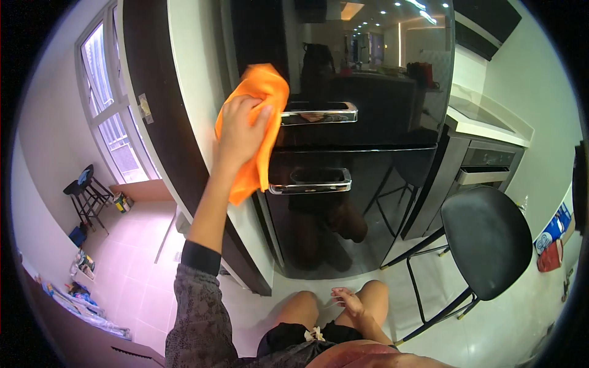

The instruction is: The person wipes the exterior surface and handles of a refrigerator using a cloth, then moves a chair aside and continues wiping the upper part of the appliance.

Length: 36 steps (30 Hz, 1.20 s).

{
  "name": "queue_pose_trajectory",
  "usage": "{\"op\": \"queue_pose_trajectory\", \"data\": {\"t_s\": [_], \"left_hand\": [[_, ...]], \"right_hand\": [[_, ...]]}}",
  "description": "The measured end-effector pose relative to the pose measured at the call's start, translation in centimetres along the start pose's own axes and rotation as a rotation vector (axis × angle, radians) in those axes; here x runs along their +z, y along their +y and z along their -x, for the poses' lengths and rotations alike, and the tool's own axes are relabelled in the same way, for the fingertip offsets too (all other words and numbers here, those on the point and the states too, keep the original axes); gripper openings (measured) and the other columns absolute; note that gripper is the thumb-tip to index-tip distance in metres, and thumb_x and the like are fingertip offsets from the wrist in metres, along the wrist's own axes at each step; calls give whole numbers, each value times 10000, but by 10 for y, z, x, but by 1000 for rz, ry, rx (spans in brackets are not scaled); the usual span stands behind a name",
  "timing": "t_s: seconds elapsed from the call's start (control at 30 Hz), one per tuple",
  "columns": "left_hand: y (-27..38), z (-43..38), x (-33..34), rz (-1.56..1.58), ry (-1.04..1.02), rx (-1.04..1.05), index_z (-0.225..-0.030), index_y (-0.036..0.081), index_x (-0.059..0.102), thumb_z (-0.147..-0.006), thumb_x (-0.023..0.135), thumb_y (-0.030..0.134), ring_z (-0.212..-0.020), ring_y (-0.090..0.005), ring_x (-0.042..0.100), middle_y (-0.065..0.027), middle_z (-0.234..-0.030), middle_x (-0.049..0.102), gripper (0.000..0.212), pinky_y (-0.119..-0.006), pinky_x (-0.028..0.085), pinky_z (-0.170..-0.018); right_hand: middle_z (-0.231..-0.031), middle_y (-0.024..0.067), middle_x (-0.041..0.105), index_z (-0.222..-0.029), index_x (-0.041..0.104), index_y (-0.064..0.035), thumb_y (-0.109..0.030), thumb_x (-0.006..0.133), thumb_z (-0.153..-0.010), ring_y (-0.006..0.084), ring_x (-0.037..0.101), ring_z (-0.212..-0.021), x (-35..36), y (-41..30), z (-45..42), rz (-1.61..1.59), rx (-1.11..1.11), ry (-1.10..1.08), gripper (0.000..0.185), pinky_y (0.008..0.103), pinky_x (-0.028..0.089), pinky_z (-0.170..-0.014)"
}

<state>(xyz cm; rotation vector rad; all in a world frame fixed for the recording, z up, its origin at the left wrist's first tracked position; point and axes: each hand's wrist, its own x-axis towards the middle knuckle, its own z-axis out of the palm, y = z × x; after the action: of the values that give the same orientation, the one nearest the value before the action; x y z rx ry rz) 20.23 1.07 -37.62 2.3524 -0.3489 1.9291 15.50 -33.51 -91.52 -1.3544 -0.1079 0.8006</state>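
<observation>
My left hand [244, 129] presses an orange cloth [271, 89] against the left edge of a glossy black refrigerator [340, 221]. The cloth hangs down past my wrist, beside the left end of the upper chrome handle [322, 115]. Below it is the lower chrome handle [313, 184], which nothing touches. Down by my knees rests my right hand [348, 301], its fingers loosely curled; whether it holds anything thin I cannot tell.
A black bar stool [487, 244] stands close on my right, before a counter with a built-in oven [487, 158]. At left a dark door frame [170, 115] borders a tiled room with stools [85, 184] and cans [122, 202]. A red bag [550, 256] lies far right.
</observation>
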Motion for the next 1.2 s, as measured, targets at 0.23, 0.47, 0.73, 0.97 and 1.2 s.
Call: {"op": "queue_pose_trajectory", "data": {"t_s": [0.23,0.47,0.73,0.97,1.2], "left_hand": [[53,-6,48,-226,2,218,-847,70,612,-976,553,346,-836,-310,610,-96,-864,644,310,-430,459,-729],[90,-32,78,-126,-154,247,-746,91,573,-1017,492,388,-616,-300,642,-101,-660,620,410,-428,494,-569],[39,-27,29,-11,-237,328,-907,93,662,-864,695,481,-842,-277,637,-80,-855,667,392,-425,486,-794],[-5,-4,53,102,160,298,-868,77,688,-875,710,242,-861,-272,605,-72,-942,671,167,-392,473,-793],[1,-1,75,142,493,83,-741,20,619,-894,567,114,-713,-315,582,-112,-758,632,186,-403,470,-715]], "right_hand": [[-1144,7,650,-1236,628,-135,-434,610,-973,127,584,-1008,17,4,13,-8,1,-37,398,305,441,-865],[-1114,-20,650,-1219,631,-149,-446,613,-971,117,597,-965,35,21,-12,80,-22,-120,387,287,429,-837],[-1088,-4,653,-1211,619,-139,-391,613,-969,124,599,-943,23,20,-44,116,89,110,349,289,470,-800],[-1056,-20,658,-1190,630,-142,-374,596,-990,115,596,-951,17,25,-36,85,46,77,308,280,463,-813],[-1067,-14,667,-1170,638,-127,-348,603,-994,116,601,-922,11,19,-6,-8,30,117,284,272,451,-807]]}}
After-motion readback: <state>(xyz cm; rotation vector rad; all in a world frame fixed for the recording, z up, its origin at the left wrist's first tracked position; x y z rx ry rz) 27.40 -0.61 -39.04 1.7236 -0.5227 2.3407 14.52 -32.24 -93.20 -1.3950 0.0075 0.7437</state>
